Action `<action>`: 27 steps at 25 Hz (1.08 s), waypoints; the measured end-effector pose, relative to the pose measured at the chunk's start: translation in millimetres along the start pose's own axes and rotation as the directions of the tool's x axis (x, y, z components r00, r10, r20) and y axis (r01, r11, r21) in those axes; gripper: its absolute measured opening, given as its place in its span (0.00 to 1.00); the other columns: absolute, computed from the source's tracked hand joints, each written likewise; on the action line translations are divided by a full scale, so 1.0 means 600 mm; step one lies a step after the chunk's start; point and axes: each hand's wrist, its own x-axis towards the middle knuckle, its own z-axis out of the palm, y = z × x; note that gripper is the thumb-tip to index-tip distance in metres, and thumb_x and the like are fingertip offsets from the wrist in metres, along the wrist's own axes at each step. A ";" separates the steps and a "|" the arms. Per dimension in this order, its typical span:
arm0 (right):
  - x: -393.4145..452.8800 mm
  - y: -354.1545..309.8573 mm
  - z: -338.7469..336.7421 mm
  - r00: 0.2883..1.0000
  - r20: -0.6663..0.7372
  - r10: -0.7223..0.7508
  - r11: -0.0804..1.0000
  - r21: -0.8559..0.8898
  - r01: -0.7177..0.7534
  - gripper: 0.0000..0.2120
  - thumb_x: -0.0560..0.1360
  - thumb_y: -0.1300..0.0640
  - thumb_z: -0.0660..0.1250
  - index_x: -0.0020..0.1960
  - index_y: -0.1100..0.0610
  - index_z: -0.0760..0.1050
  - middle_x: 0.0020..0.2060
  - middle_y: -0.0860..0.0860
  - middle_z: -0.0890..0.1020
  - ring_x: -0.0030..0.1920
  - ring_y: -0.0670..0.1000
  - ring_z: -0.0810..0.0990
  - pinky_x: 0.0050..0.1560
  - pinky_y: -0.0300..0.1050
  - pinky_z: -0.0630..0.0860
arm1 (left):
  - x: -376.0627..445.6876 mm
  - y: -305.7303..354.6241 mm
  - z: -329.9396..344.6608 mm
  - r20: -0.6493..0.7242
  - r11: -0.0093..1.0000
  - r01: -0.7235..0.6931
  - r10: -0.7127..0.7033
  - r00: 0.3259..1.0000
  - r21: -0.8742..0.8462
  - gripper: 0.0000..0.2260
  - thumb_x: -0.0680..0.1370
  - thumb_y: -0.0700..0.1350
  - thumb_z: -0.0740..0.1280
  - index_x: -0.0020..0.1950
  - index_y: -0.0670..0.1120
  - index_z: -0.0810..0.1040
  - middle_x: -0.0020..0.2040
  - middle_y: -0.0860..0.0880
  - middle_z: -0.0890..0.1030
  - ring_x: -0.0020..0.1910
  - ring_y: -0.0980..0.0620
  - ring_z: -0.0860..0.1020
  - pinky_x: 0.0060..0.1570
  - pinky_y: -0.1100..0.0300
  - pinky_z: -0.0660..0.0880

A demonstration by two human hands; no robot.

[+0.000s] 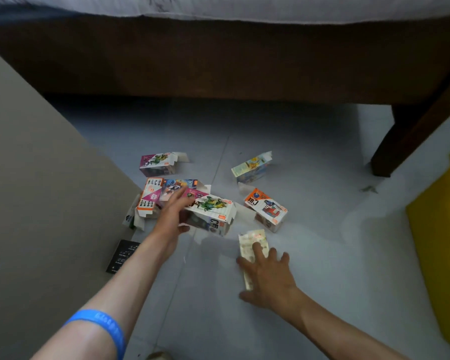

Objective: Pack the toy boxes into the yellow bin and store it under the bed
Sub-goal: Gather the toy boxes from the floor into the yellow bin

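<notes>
The bed [244, 61] filled the top of the frame, and one yellow bin [442, 229] stood at the right edge, well apart from the boxes. I counted six toy boxes on the grey floor [335, 281] mid-frame, plus one black card [122, 255] at lower left. My left hand [173, 215] gripped the end of the green-dragon box [213, 211], thumb below and fingers on top. My right hand [268, 276] lay spread with straight fingers on the pale flat box [252, 242]. One blue wristband [102, 328] circled my left forearm.
</notes>
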 end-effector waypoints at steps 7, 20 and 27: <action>-0.183 0.151 -0.041 0.970 0.030 0.243 0.793 0.570 -0.216 0.43 0.66 0.49 0.70 0.77 0.43 0.54 0.77 0.53 0.57 0.68 0.60 0.68 0.66 0.51 0.68 | -0.048 0.022 0.271 0.515 0.992 0.009 0.058 0.855 -0.126 0.11 0.69 0.42 0.68 0.51 0.43 0.76 0.40 0.45 0.84 0.35 0.50 0.83 0.40 0.56 0.81; -0.546 0.467 -0.215 0.744 0.094 0.661 -0.370 0.904 0.214 0.26 0.66 0.52 0.78 0.61 0.59 0.79 0.48 0.62 0.86 0.40 0.58 0.87 0.37 0.48 0.82 | -0.302 -0.018 0.705 0.568 0.850 -0.430 0.201 0.798 0.303 0.28 0.72 0.63 0.68 0.70 0.61 0.65 0.60 0.54 0.81 0.53 0.51 0.82 0.49 0.50 0.80; -0.514 0.660 -0.182 0.427 0.019 0.904 0.091 0.968 -0.236 0.15 0.77 0.54 0.71 0.63 0.54 0.76 0.37 0.53 0.83 0.25 0.43 0.81 0.22 0.37 0.74 | -0.299 -0.065 0.752 0.719 0.220 -0.760 0.246 0.650 0.612 0.29 0.72 0.66 0.59 0.72 0.64 0.58 0.55 0.51 0.80 0.51 0.45 0.78 0.51 0.50 0.74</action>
